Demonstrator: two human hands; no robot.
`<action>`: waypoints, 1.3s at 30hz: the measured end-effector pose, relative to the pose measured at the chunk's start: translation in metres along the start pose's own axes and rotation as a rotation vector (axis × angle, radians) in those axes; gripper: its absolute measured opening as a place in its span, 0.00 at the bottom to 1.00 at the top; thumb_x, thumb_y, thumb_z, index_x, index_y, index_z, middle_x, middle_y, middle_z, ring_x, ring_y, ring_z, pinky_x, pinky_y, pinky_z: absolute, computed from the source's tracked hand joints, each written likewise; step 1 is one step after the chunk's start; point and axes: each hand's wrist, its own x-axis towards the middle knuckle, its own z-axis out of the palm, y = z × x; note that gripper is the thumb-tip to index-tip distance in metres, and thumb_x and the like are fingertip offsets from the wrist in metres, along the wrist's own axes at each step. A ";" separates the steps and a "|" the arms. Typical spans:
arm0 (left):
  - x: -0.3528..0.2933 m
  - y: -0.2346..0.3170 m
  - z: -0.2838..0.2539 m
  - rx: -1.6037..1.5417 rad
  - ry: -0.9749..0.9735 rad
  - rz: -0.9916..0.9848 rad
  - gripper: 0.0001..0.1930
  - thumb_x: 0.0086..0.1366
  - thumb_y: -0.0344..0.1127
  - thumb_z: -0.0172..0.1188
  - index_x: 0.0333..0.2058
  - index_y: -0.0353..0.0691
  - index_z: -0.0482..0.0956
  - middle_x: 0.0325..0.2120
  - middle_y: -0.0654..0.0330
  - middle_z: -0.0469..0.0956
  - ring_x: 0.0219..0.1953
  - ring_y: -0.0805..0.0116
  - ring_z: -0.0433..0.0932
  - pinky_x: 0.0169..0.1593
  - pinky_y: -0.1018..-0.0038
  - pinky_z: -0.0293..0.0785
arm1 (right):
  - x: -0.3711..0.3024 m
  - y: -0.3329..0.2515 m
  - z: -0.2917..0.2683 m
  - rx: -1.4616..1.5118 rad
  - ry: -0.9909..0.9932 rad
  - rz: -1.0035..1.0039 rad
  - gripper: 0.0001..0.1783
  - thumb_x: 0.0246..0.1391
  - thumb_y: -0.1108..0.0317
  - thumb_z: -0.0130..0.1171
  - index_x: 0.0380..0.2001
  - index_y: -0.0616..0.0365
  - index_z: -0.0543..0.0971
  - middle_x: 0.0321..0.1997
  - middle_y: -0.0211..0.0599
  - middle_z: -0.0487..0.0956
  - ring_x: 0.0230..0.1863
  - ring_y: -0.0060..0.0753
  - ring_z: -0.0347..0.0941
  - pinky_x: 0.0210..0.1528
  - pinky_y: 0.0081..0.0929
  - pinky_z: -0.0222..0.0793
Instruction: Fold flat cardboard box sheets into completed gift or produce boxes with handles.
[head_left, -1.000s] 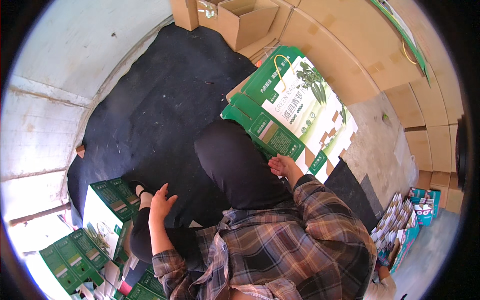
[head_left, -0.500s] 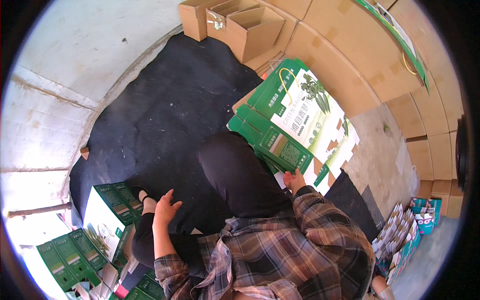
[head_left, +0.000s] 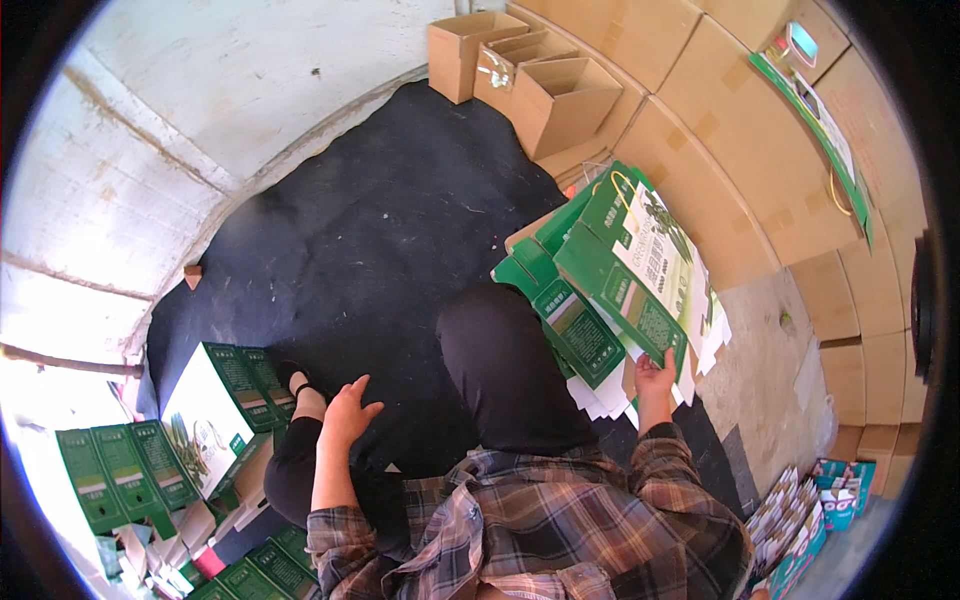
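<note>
My right hand [head_left: 655, 374] is closed on the lower corner of a flattened green-and-white carton [head_left: 622, 285] with a yellow cord handle. Its near end is lifted and tilted over a stack of similar flat cartons [head_left: 577, 335], which lies right of my knee. Over by my bent left leg, my left hand [head_left: 350, 412] hangs with its fingers spread and nothing in it. Nearest to that hand is my foot in a black shoe [head_left: 298, 380]. Just beyond the foot stands a made-up green-and-white carton [head_left: 205, 405].
More green cartons [head_left: 125, 475] stand at the lower left. Open brown boxes [head_left: 565, 95] and a wall of brown cartons [head_left: 700, 150] line the far and right sides. Black sheeting [head_left: 330, 220] covers the floor. Bundled packets [head_left: 785, 530] sit at lower right.
My right hand has taken hold of the top flat carton and raised its near end, shifting it right. My left hand stays spread. The whole view has turned slightly.
</note>
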 end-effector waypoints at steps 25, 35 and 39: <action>-0.032 -0.032 -0.008 0.060 0.105 0.011 0.32 0.53 0.41 0.64 0.56 0.43 0.65 0.47 0.47 0.71 0.49 0.49 0.71 0.50 0.61 0.70 | -0.181 -0.003 0.103 -0.371 -0.424 -0.590 0.19 0.55 0.67 0.57 0.47 0.65 0.71 0.45 0.38 0.75 0.44 0.30 0.73 0.48 0.30 0.68; -0.041 -0.023 -0.036 -0.209 0.132 0.012 0.31 0.53 0.37 0.64 0.56 0.41 0.66 0.45 0.48 0.74 0.45 0.54 0.75 0.48 0.64 0.72 | -0.215 -0.008 0.208 -0.363 -0.880 -0.794 0.18 0.56 0.69 0.56 0.49 0.65 0.70 0.48 0.38 0.74 0.45 0.26 0.70 0.49 0.26 0.66; -0.042 -0.043 -0.049 -0.484 0.220 0.032 0.29 0.54 0.33 0.64 0.55 0.39 0.67 0.43 0.50 0.76 0.41 0.61 0.77 0.46 0.69 0.73 | -0.239 0.004 0.249 -0.470 -1.110 -0.893 0.16 0.56 0.72 0.55 0.48 0.63 0.72 0.45 0.36 0.76 0.44 0.26 0.71 0.49 0.24 0.66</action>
